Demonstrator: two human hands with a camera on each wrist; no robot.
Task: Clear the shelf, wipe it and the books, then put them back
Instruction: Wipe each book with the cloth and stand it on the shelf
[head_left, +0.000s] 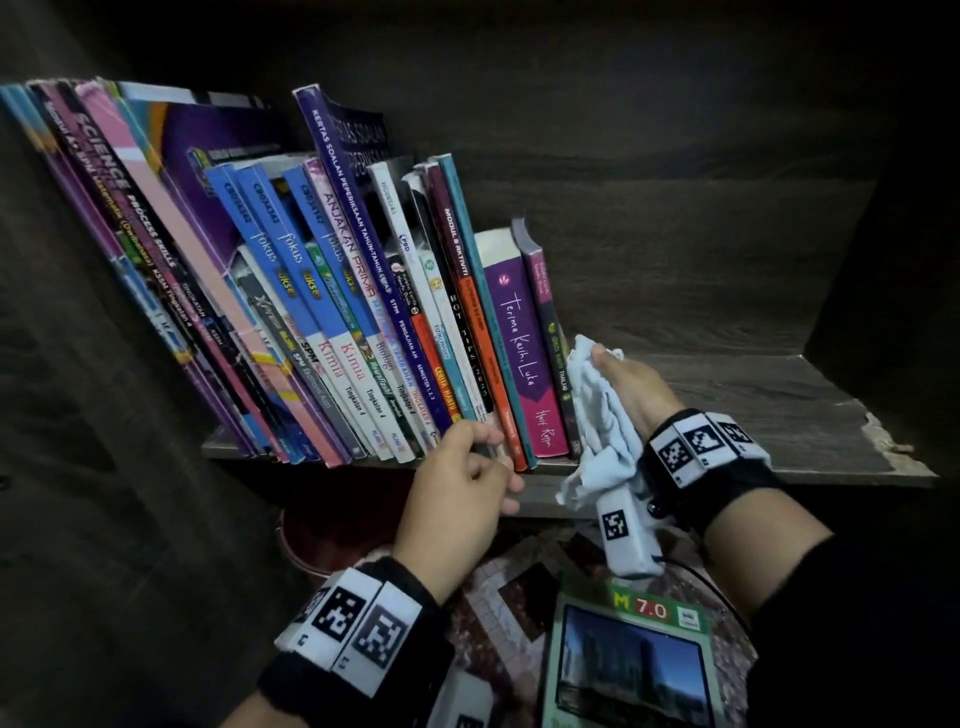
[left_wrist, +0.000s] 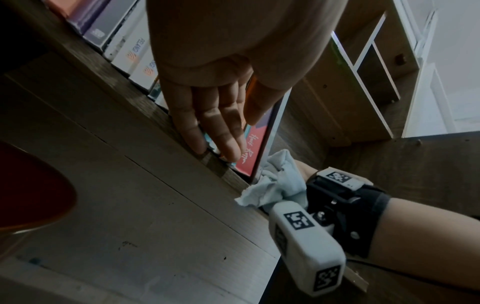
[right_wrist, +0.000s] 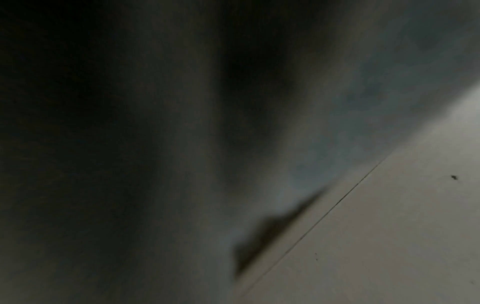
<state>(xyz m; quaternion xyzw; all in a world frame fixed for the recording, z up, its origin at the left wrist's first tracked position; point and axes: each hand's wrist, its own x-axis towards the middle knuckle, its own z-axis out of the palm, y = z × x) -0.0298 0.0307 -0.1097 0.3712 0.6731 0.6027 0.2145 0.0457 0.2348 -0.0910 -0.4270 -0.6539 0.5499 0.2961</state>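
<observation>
Left hand (head_left: 457, 488) at about 6 o'clock in the head view, fingers loosely extended, fingertips (left_wrist: 228, 152) resting against the bottom ends of the spines at the shelf's front edge; nothing grasped, thumb lying on an orange spine in the left wrist view. Right hand (head_left: 631, 387) at 4 o'clock of the frame centre, fingers wrapped around a bunched white cloth (head_left: 602, 415), cloth pressed against the outer face of the last book in the row. Right wrist view nearly all dark blur, pale cloth close to the lens, a light surface with a thin seam at its 4 o'clock corner.

Row of books (head_left: 311, 291) standing on the shelf (head_left: 753, 410), all tilted with tops toward 11 o'clock, filling the left and middle of the board; row directly at 12 o'clock of the left hand and at 9 o'clock of the right hand. Purple book (head_left: 522, 343) lettered "Terima Kasih, Luka" second from the right end, just between the two hands; thin dark book (head_left: 550, 332) beside it, touching the cloth. Bare wood-grain board at 3 o'clock of the right hand, chipped along the front corner.

Below the shelf, at 6 o'clock of the right hand, green-bordered book (head_left: 628, 660) lying flat on a patterned floor; red round object (head_left: 322, 535) at 9 o'clock of the left wrist, partly hidden.
</observation>
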